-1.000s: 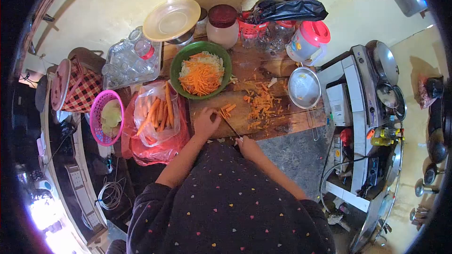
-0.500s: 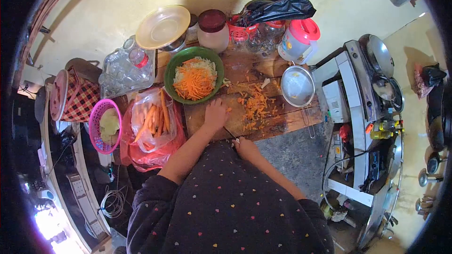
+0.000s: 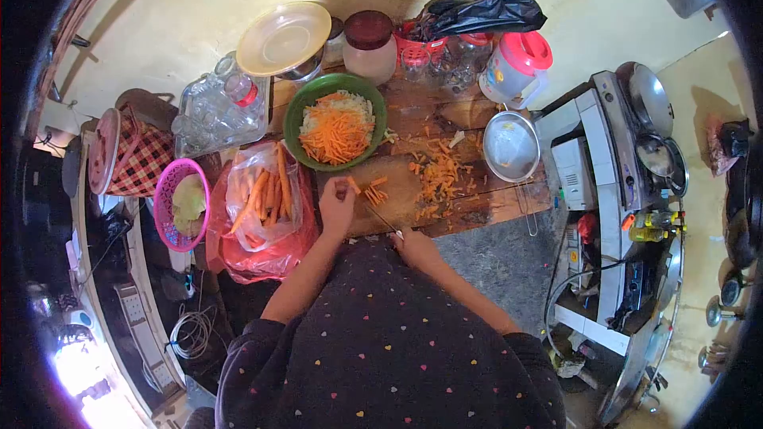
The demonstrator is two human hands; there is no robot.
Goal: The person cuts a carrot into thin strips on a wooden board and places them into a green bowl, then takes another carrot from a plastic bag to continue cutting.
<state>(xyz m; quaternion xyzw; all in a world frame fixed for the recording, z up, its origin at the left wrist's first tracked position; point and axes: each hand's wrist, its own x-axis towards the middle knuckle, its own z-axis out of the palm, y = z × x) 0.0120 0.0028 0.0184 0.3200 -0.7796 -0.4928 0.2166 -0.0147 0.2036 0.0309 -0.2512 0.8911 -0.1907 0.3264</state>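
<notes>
My left hand is over the left side of the wooden cutting board, its fingertips pinched on a short carrot piece. Beside it lie several cut carrot sticks. My right hand, at the board's near edge, is closed round the handle of a knife. The dark blade points up and left toward the carrot sticks. Just beyond the board, a green bowl holds shredded carrot on top of pale shreds. Orange peelings are scattered over the board's right side.
Left of the board, whole carrots lie in a plastic bag, near a pink basket and a tray of glasses. A strainer and a jug stand right. A stove is farther right.
My left hand has drawn back toward me and left, uncovering cut carrot sticks on the board, and now pinches a carrot piece. My right hand stays on the knife. The view shifted slightly.
</notes>
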